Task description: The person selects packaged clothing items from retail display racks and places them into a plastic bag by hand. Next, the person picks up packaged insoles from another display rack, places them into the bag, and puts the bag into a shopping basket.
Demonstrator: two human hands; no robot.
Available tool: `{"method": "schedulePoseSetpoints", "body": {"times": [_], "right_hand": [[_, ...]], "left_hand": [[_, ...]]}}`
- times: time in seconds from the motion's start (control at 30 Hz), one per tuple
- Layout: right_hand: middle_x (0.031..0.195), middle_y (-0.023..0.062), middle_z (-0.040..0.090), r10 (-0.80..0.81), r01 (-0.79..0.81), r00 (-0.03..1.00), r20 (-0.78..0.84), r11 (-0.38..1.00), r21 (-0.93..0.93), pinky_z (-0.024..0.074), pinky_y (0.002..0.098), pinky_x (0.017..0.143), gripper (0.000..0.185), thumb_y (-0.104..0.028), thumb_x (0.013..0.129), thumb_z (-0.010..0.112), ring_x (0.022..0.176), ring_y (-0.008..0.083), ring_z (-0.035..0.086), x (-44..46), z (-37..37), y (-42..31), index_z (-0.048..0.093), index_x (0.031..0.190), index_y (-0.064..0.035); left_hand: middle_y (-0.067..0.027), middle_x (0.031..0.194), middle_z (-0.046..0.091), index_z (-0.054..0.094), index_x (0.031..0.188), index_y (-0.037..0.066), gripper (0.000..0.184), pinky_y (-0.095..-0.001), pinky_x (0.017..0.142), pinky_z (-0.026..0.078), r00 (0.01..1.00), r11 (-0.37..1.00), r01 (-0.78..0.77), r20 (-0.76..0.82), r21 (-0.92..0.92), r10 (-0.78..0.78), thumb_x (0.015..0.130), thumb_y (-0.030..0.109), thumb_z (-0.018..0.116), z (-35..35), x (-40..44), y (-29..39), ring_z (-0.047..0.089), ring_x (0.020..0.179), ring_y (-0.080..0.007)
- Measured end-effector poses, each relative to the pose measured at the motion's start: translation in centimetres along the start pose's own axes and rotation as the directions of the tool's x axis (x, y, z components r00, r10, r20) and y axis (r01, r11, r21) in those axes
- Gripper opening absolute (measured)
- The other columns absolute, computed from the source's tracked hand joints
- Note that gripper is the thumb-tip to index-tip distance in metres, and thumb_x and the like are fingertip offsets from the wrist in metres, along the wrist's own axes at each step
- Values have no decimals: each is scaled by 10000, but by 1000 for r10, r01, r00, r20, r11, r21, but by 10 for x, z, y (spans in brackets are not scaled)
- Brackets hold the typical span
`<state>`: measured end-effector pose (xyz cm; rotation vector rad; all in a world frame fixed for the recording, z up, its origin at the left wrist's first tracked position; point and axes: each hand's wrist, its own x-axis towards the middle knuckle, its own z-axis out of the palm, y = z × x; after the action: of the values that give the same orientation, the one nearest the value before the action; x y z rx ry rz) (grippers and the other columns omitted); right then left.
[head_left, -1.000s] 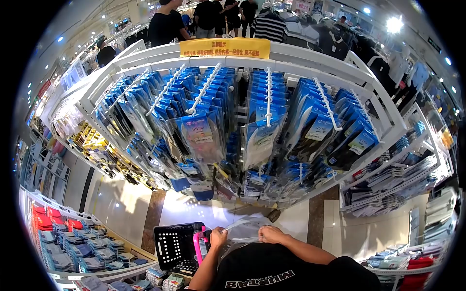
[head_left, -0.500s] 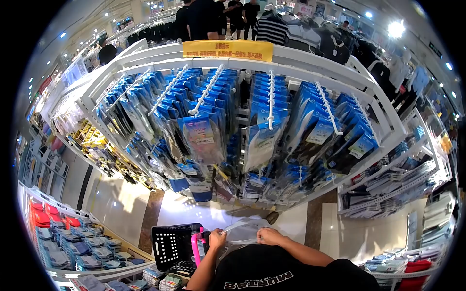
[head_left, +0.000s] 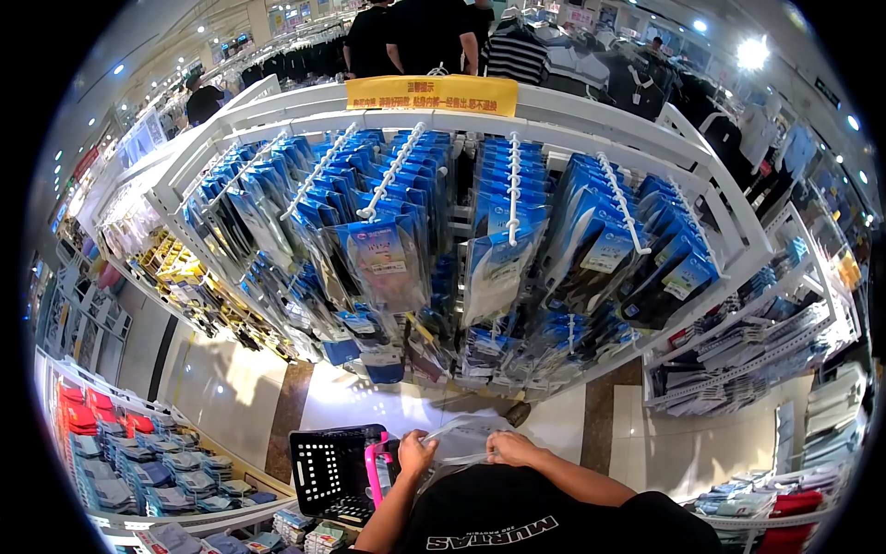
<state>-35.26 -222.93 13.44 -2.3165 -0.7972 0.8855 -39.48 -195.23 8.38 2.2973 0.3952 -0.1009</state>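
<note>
Low in the view, a clear plastic bag (head_left: 459,441) is stretched between my two hands in front of my black shirt. Its left edge is pinched by my left hand (head_left: 417,453), the fingers closed. My right hand (head_left: 513,450) grips the other edge, also closed. Whatever the bag contains, if anything, I cannot make out. Beside my left forearm is a black shopping basket (head_left: 318,462) with a pink handle (head_left: 373,471); the handle appears to touch or hang at that arm.
Ahead stands a white rack (head_left: 554,115) with blue-topped packets (head_left: 392,263) on hooks and a yellow sign (head_left: 432,96). Folded packs fill a shelf (head_left: 185,471) at left. Another rack (head_left: 748,351) is at right. Several people (head_left: 429,37) in dark clothes stand beyond the rack.
My hands keep their hold on the bag, whose film has shifted slightly. Behind the rack, people in dark clothes have moved and now appear larger near the sign.
</note>
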Motion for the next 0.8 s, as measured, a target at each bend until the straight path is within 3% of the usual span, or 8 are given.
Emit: {"method": "schedulePoseSetpoints", "body": {"times": [0.1, 0.2, 0.3, 0.37, 0.43, 0.57, 0.7, 0.8], "right_hand": [[1086, 111, 620, -40, 40, 999, -6, 999, 8, 440, 416, 938, 211, -249, 802, 722, 1094, 315, 567, 0, 0, -2, 653, 907, -79], [1090, 102, 621, -74, 74, 997, -18, 997, 0, 440, 406, 936, 205, -247, 799, 728, 1096, 307, 566, 1, 1, -1, 654, 892, -80], [1092, 98, 623, -84, 85, 996, -36, 996, 24, 441, 398, 930, 201, -247, 795, 731, 1096, 299, 567, -1, -4, -5, 650, 868, -78], [1067, 101, 622, -119, 120, 990, -79, 993, 13, 444, 400, 914, 194, -237, 788, 730, 1067, 302, 575, -5, -3, -4, 635, 833, -73], [1028, 120, 613, -87, 90, 992, -88, 995, 34, 467, 422, 856, 213, -237, 774, 730, 1003, 331, 591, -9, -11, -9, 626, 847, -66], [1023, 139, 607, 4, 7, 993, -115, 995, 95, 478, 423, 819, 267, -250, 779, 732, 981, 348, 596, -23, -37, -26, 615, 935, -67], [1037, 136, 605, -4, 42, 983, -183, 978, 207, 467, 409, 825, 305, -285, 801, 731, 971, 324, 598, -30, -53, -22, 626, 973, -56], [1019, 118, 622, 43, 67, 933, -358, 955, 289, 472, 366, 818, 342, -306, 818, 727, 978, 260, 607, -44, -86, -25, 637, 1027, -50]], "left_hand": [[-155, 943, 663, 690, 925, 65, 317, -470, 813, 486, 943, 932, -267, -133, 244, 305, 751, 328, 726, -14, -6, 31, 633, 896, -337], [-125, 915, 672, 689, 863, 81, 244, -488, 792, 472, 950, 914, -302, 13, 270, 310, 776, 308, 712, -11, 3, 29, 638, 837, -333], [-129, 748, 650, 651, 811, 24, 245, -401, 681, 481, 988, 985, -112, 91, -129, 124, 853, 265, 650, 18, 24, 5, 620, 692, -281], [-93, 654, 624, 598, 742, -26, 319, -317, 564, 459, 974, 906, 69, 226, -418, 30, 911, 245, 599, 25, 28, 8, 579, 582, -190], [-26, 638, 587, 627, 787, -8, 294, -276, 508, 425, 954, 803, 232, 289, -549, -78, 924, 251, 614, 17, 28, 30, 534, 549, -108], [0, 616, 559, 653, 852, -2, 246, -236, 481, 389, 954, 718, 254, 292, -648, -73, 923, 233, 633, 20, 33, 45, 493, 526, -64], [-9, 633, 578, 650, 864, -31, 273, -250, 494, 397, 960, 823, 171, 281, -542, -15, 899, 239, 667, 12, 28, 60, 501, 535, -80], [-28, 635, 586, 649, 872, -54, 335, -277, 514, 407, 971, 901, 51, 232, -431, 56, 875, 279, 692, 0, 23, 66, 511, 558, -100]]}}
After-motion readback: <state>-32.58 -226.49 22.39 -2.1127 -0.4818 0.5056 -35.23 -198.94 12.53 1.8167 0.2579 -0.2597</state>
